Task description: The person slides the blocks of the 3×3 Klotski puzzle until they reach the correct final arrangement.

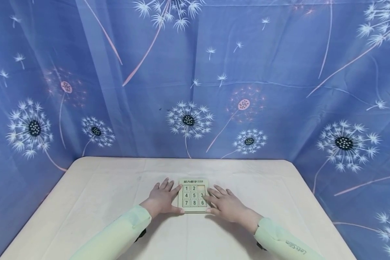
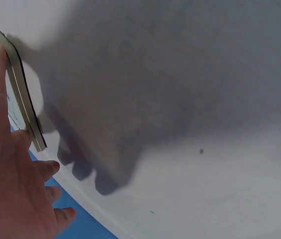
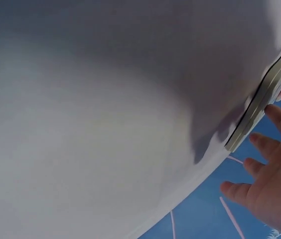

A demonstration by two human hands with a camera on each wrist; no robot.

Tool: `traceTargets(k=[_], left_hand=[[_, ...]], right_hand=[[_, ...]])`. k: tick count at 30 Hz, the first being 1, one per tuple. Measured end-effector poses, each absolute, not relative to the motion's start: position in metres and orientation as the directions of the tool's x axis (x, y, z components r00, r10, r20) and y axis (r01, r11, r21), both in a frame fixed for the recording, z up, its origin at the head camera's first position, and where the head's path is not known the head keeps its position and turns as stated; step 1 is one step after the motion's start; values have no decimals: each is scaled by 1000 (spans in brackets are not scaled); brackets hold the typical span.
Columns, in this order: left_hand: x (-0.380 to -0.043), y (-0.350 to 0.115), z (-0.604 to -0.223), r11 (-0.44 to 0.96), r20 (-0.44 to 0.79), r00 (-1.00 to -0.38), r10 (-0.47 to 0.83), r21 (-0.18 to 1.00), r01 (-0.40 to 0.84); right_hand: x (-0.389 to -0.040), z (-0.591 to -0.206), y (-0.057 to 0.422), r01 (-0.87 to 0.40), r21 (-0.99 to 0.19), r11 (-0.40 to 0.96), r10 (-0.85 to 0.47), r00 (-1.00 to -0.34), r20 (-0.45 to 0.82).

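A pale green number sliding puzzle (image 1: 194, 195) lies flat on the table between both hands. Its rows read 1, 2 and a bare slot, then 4, 5, 3, then 7, 8, 6. My left hand (image 1: 162, 198) has its fingers spread, with index finger and thumb along the puzzle's left edge. On the other side, the right hand (image 1: 226, 204) holds its thumb by the lower right corner, and a fingertip reaches over the 3 tile (image 1: 201, 195). Both wrist views catch the puzzle's side edge (image 2: 23, 89) beside straight fingers.
The table (image 1: 110, 187) has a pale cover and rounded back corners. Behind it and along both sides hangs a blue curtain (image 1: 143, 119) with a dandelion print. Light green sleeves (image 1: 113, 233) cover the forearms.
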State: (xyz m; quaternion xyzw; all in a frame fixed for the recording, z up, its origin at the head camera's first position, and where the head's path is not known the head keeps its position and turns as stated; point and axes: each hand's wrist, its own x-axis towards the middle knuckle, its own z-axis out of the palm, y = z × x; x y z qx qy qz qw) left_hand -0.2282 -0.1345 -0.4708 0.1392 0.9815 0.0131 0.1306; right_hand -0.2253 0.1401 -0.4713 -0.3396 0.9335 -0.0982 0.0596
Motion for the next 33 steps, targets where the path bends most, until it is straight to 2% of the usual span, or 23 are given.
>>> traceTargets(k=[10,33], left_hand=[[-227,-135,-469,958,-245,-926,287,91,273],[-228,-138,-471,956,-244,-925,292,92,277]], right_hand=[[-223,-471,137,-575,-263,775,-606,-793,-54],[-226,-471,128,-542,-316,779,-582,-812,-39]])
